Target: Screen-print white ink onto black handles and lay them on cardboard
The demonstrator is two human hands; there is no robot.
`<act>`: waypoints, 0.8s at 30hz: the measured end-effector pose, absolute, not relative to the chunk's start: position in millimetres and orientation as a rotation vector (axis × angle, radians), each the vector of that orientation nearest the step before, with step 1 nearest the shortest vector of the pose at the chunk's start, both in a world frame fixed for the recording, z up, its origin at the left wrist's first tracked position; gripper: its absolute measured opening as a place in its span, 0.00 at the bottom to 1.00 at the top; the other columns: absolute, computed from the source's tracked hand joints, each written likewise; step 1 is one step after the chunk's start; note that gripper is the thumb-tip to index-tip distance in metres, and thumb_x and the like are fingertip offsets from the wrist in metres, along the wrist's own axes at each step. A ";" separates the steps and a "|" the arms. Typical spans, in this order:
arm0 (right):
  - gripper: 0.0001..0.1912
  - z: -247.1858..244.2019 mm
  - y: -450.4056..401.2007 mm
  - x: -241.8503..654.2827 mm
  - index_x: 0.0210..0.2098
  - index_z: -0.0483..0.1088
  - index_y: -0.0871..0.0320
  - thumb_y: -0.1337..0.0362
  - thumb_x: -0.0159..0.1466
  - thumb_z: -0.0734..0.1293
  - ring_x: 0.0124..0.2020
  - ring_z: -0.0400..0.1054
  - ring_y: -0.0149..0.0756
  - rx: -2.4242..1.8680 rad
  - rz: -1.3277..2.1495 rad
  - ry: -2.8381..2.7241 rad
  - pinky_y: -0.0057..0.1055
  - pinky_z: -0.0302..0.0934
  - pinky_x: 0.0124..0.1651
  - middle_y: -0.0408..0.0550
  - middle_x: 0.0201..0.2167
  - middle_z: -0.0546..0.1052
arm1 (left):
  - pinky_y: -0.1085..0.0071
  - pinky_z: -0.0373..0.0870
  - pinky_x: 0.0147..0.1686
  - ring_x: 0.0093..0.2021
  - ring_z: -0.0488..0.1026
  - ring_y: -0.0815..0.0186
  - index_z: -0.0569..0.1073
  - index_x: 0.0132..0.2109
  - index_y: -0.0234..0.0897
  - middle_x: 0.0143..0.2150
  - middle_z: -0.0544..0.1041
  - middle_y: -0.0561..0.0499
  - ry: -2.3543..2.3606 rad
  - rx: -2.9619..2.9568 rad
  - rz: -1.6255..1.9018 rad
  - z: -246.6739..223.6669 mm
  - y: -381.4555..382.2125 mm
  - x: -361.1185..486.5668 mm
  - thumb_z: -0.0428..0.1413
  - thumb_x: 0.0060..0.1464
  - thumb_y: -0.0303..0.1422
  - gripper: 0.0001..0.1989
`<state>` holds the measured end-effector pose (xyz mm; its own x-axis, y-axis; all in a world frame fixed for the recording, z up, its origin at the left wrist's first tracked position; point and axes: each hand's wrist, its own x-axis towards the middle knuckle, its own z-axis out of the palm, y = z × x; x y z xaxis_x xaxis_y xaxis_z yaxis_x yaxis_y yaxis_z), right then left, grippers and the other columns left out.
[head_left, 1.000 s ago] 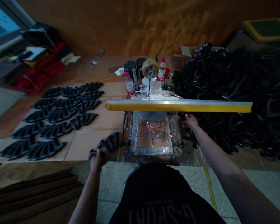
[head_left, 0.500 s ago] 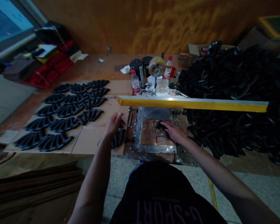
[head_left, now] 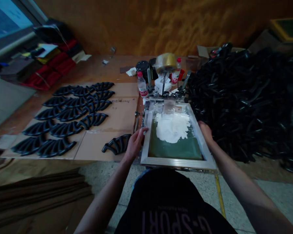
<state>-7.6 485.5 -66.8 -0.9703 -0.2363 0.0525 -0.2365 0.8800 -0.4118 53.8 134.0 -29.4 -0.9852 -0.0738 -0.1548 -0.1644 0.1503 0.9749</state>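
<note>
A screen printing frame with a metal rim lies lowered over the plate at the bench front. White ink spreads in a thick patch over the upper part of its green mesh. My left hand is closed at the frame's left edge, thumb side against the rim. At the right edge, my right hand grips the rim, its fingertips partly hidden. The plate and whatever lies on it are covered by the frame. A squeegee appears to rest at the mesh's far end.
Rows of black curved plastic parts lie on cardboard at left, one group close to my left hand. A large heap of black parts fills the right side. Bottles, dark jars and a tape roll stand behind.
The frame has swung down from its raised position onto the plate. My right hand has left the plate for the frame's right edge; my left hand has moved right to its left edge.
</note>
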 end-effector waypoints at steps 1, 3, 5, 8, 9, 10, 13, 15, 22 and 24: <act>0.17 -61.1 486.3 -15.7 0.51 0.71 0.56 0.60 0.70 0.55 0.48 0.67 0.47 0.244 0.645 -2.996 0.44 0.64 0.49 0.56 0.49 0.72 | 0.76 0.61 0.26 0.26 0.64 0.70 0.74 0.55 0.38 0.27 0.69 0.54 2.327 -0.265 1.953 -45.7 134.0 57.6 0.50 0.58 0.51 0.27; 0.21 -47.7 469.8 -34.1 0.56 0.68 0.60 0.62 0.68 0.57 0.53 0.64 0.52 0.102 0.603 -2.866 0.47 0.61 0.53 0.61 0.54 0.69 | 0.75 0.62 0.28 0.27 0.65 0.69 0.68 0.62 0.41 0.28 0.70 0.54 2.358 -0.303 1.851 -75.4 135.4 59.6 0.53 0.57 0.47 0.29; 0.28 -34.5 436.5 -51.3 0.62 0.62 0.61 0.61 0.63 0.64 0.59 0.58 0.54 0.208 0.574 -2.787 0.46 0.57 0.58 0.61 0.60 0.63 | 0.75 0.62 0.28 0.26 0.65 0.69 0.66 0.64 0.41 0.27 0.70 0.55 2.408 -0.329 1.725 -97.7 136.6 56.9 0.54 0.56 0.45 0.30; 0.27 -24.6 386.1 -62.4 0.57 0.65 0.60 0.59 0.60 0.69 0.56 0.61 0.51 0.482 0.501 -2.911 0.43 0.58 0.56 0.58 0.55 0.69 | 0.73 0.63 0.29 0.28 0.68 0.67 0.69 0.61 0.40 0.28 0.72 0.53 2.463 -0.328 1.630 -115.1 135.9 51.5 0.54 0.56 0.44 0.27; 0.22 -25.2 375.1 -59.9 0.53 0.68 0.59 0.59 0.61 0.68 0.51 0.64 0.49 0.532 0.459 -2.994 0.41 0.59 0.52 0.56 0.50 0.72 | 0.73 0.63 0.30 0.29 0.70 0.66 0.70 0.60 0.40 0.28 0.73 0.52 2.467 -0.330 1.627 -117.8 135.1 50.4 0.54 0.56 0.44 0.27; 0.16 -27.4 368.4 -53.9 0.49 0.70 0.58 0.60 0.62 0.67 0.47 0.66 0.47 0.576 0.408 -3.066 0.39 0.60 0.49 0.55 0.45 0.74 | 0.72 0.64 0.32 0.31 0.71 0.65 0.71 0.59 0.39 0.29 0.74 0.51 2.462 -0.332 1.629 -119.7 134.2 49.8 0.54 0.56 0.44 0.26; 0.09 -37.0 370.2 -22.2 0.41 0.72 0.58 0.66 0.64 0.61 0.42 0.67 0.43 0.873 0.257 -3.111 0.35 0.60 0.43 0.53 0.39 0.75 | 0.71 0.66 0.35 0.34 0.73 0.62 0.72 0.57 0.39 0.32 0.77 0.49 2.438 -0.361 1.644 -124.1 132.2 49.5 0.55 0.55 0.45 0.26; 0.11 -39.0 381.0 -2.2 0.39 0.72 0.58 0.71 0.62 0.60 0.42 0.66 0.42 1.223 0.247 -3.005 0.33 0.58 0.42 0.52 0.38 0.75 | 0.70 0.67 0.37 0.35 0.73 0.62 0.72 0.57 0.39 0.34 0.77 0.49 2.437 -0.361 1.648 -126.7 131.8 49.6 0.55 0.55 0.45 0.25; 0.10 -35.4 385.8 -1.4 0.36 0.73 0.55 0.71 0.59 0.62 0.40 0.67 0.39 1.234 0.483 -2.959 0.31 0.57 0.40 0.47 0.35 0.76 | 0.72 0.65 0.33 0.31 0.72 0.64 0.73 0.56 0.37 0.30 0.76 0.50 2.424 -0.357 1.661 -125.2 131.8 49.2 0.55 0.55 0.46 0.26; 0.14 -43.9 384.5 3.5 0.40 0.74 0.56 0.73 0.60 0.61 0.43 0.66 0.41 1.181 0.506 -2.914 0.33 0.58 0.44 0.51 0.40 0.76 | 0.72 0.64 0.32 0.31 0.72 0.64 0.73 0.56 0.37 0.30 0.75 0.50 2.433 -0.347 1.655 -123.1 131.9 49.5 0.54 0.55 0.46 0.26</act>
<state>3.5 384.5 -43.9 -0.7242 -0.6851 0.0782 -0.6714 0.6748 -0.3064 49.5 131.9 -123.1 -0.9569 -0.0916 -0.2756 -0.2900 0.3537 0.8893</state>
